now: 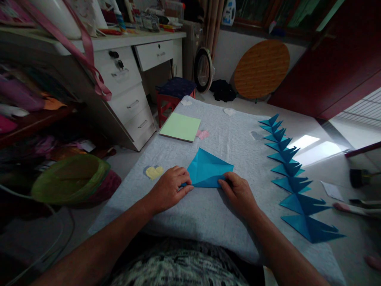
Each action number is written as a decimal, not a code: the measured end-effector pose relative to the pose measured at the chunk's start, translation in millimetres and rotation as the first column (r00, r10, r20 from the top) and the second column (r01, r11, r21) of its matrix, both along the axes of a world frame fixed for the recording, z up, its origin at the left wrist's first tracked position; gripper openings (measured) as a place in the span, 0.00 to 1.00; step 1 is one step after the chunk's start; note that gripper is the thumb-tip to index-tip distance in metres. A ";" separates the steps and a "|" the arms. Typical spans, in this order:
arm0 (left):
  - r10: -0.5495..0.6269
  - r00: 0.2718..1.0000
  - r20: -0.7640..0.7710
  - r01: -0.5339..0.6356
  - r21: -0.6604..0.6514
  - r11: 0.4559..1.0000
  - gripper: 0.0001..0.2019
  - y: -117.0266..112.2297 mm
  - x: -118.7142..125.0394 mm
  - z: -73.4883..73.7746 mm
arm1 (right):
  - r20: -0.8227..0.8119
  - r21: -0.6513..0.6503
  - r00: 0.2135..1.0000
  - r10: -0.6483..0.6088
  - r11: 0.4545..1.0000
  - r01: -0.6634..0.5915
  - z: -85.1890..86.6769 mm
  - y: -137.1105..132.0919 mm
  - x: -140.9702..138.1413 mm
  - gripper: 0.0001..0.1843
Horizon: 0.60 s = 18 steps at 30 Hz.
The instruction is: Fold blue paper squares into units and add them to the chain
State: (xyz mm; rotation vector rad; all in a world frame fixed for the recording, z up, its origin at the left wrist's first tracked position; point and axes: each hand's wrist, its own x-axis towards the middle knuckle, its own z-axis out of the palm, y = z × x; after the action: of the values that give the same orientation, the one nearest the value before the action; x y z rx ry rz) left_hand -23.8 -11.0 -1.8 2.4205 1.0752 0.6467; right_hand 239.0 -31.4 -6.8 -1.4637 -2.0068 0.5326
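A sheet of blue origami paper [208, 169] lies on the cloth-covered table in front of me, its near edge folded over and creases showing across it. My left hand [175, 183] pinches the near left corner between thumb and fingers. At the near right corner, my right hand [236, 188] grips the paper the same way. Along the table's right side runs a row of several folded blue paper cranes [288, 174], wings spread. Beyond my left hand rests a stack of pale green square paper [181, 126].
The table wears a light grey cloth [220, 222] with heart patches. A white desk [125, 91] with drawers stands at the left, a lined wastebasket [68, 178] below it. Behind the table are a stool [175, 89] and a round wooden tabletop [262, 69] against the wall.
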 end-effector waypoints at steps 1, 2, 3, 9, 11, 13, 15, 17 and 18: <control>0.008 1.000 0.013 -0.008 -0.025 1.000 0.07 0.4 -0.1 0.6 | 0.001 -0.002 1.000 -0.016 1.000 0.016 -0.7 0.8 -1.0 0.10; 0.018 1.000 0.017 -0.017 -0.040 0.999 0.08 0.8 -0.1 1.1 | 0.001 -0.004 1.000 -0.030 1.000 0.030 -1.2 1.4 -1.9 0.10; 0.029 0.999 0.014 -0.029 -0.046 0.999 0.08 1.0 0.1 1.5 | 0.002 -0.006 0.999 -0.044 0.999 0.044 -1.6 1.9 -2.9 0.09; 0.093 0.994 -0.055 -0.093 -0.011 0.996 0.09 0.8 3.1 0.5 | 0.015 -0.013 0.992 -0.125 0.992 0.125 -2.4 2.4 -6.6 0.08; 0.112 0.991 -0.077 -0.112 0.009 0.994 0.09 0.2 3.9 0.2 | 0.018 -0.018 0.990 -0.142 0.990 0.142 -3.0 2.6 -7.2 0.07; 0.125 0.987 -0.102 -0.123 0.029 0.992 0.09 -0.5 4.6 0.2 | 0.013 -0.026 0.987 -0.161 0.987 0.162 -3.9 2.9 -7.9 0.05; 0.137 0.982 -0.134 -0.130 0.061 0.990 0.09 -1.5 5.5 0.2 | 0.005 -0.034 0.984 -0.179 0.983 0.179 -4.8 3.1 -8.6 0.05; 0.148 0.975 -0.166 -0.129 0.121 0.984 0.07 -3.2 6.8 -0.3 | 0.003 -0.036 0.983 -0.183 0.983 0.183 -5.2 2.9 -9.3 0.08; 0.144 0.973 -0.180 -0.114 0.167 0.979 0.06 -4.3 7.7 -0.9 | 0.005 -0.034 0.984 -0.181 0.983 0.181 -5.3 2.8 -9.6 0.08</control>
State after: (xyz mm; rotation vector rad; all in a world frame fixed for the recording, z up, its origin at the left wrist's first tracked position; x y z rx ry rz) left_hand -16.1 -15.2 -2.6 2.6058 1.3144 0.5676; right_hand 229.4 -28.6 -12.1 -1.6482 -1.8510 0.4904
